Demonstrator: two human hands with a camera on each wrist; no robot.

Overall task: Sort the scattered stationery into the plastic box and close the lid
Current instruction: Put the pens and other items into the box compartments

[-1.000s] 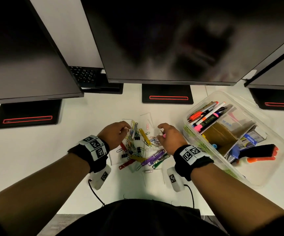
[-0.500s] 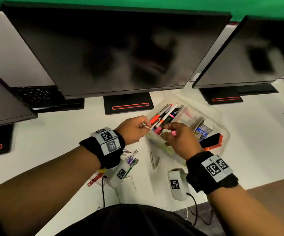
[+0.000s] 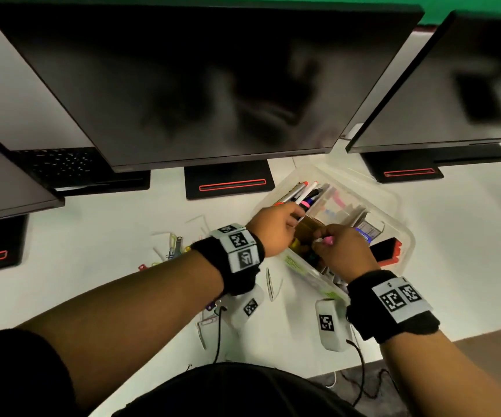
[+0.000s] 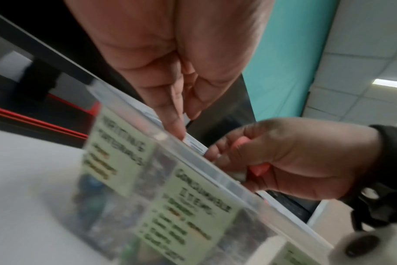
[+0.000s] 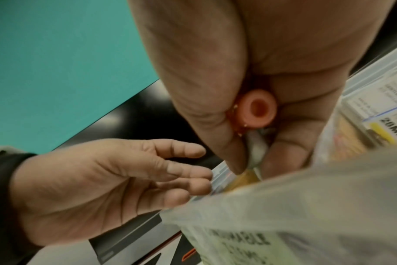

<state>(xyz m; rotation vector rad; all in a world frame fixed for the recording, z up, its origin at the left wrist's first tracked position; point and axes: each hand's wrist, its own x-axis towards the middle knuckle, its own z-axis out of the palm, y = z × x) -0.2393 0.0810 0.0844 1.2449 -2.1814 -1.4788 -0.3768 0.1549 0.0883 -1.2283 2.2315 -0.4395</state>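
Both hands over the plastic box (image 3: 399,206): right hand (image 3: 344,251) fingers pinching a pink cap (image 5: 258,109), left hand (image 3: 273,227) fingers loosely spread, holding nothing.

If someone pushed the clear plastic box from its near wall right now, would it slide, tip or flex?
The clear plastic box would probably slide rather than tip: it sits low and wide on the smooth white desk. Its contents, such as the markers, likely add weight. The thin-looking walls may flex a little.

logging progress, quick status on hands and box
Right hand grips a pink piece over the open plastic box. Left hand open, fingers at the rim. Paper clips remain on desk; nothing blocking.
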